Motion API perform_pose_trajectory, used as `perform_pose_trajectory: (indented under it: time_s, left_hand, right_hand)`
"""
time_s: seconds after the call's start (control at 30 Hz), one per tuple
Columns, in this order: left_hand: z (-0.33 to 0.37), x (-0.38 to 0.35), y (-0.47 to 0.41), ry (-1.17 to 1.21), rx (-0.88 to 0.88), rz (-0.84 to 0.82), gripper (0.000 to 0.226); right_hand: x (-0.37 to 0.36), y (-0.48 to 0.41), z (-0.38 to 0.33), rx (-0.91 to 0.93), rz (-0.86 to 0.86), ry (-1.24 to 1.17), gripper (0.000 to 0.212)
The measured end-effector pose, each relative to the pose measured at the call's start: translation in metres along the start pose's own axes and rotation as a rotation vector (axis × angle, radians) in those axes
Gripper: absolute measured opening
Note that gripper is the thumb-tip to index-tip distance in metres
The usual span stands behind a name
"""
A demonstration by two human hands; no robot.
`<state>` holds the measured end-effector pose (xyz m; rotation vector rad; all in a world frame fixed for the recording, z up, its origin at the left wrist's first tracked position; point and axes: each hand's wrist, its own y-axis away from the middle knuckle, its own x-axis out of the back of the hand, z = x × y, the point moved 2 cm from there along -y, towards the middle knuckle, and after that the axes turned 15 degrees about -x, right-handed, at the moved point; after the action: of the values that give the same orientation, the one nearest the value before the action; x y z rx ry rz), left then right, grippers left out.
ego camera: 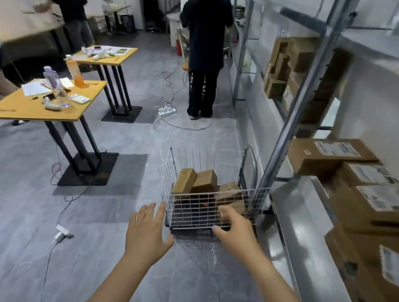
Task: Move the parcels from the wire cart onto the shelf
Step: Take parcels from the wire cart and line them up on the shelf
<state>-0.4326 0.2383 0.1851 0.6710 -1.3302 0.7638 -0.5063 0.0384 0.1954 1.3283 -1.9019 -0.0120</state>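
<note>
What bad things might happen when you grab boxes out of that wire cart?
The boxes lie tilted and piled in the cart, so pulling one out may topple the others. Both hands, left and right, reach toward the thin wire wall, where fingers might catch. The shelf already holds stacked boxes, so a new one could slide off. Cables trail across the floor and could trip someone.

I see a white wire cart (212,198) holding matt brown cardboard parcels (197,181); at three o'clock, a dull metal shelf (295,117).
</note>
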Motion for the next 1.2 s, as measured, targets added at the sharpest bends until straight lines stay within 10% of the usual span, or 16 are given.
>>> perform_pose_trajectory:
  time_s: [0.33,1.2]
  left_hand:
    - [-0.020,-0.014,-0.082,0.036,0.086,0.054,0.081]
    - [-0.180,-0.124,-0.404,0.440,0.112,-0.310,0.077]
  right_hand:
    - [0.014,-0.100,-0.035,0.075,-0.053,-0.039,0.056]
    - [-0.064,-0.460,-0.082,-0.408,-0.253,-0.135,0.037]
